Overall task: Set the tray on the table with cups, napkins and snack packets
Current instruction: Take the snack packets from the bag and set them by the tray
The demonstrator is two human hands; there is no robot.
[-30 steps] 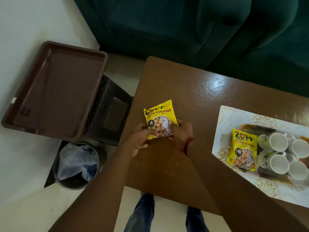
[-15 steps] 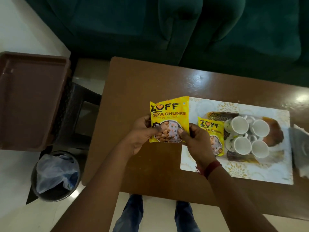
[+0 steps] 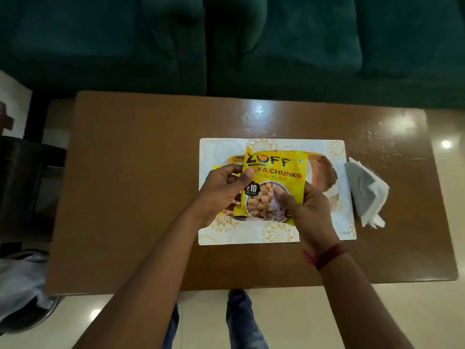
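Cups hidden under the snack packet are the hazard: lowered blind onto the tray, the packet could knock one over or slide off. Left hand and right hand each keep a closed grip on a lower side of the packet, held above the tray on the desk. Napkins lie just beside the tray. Half a second ago the packet hung left of the tray, cups showing.
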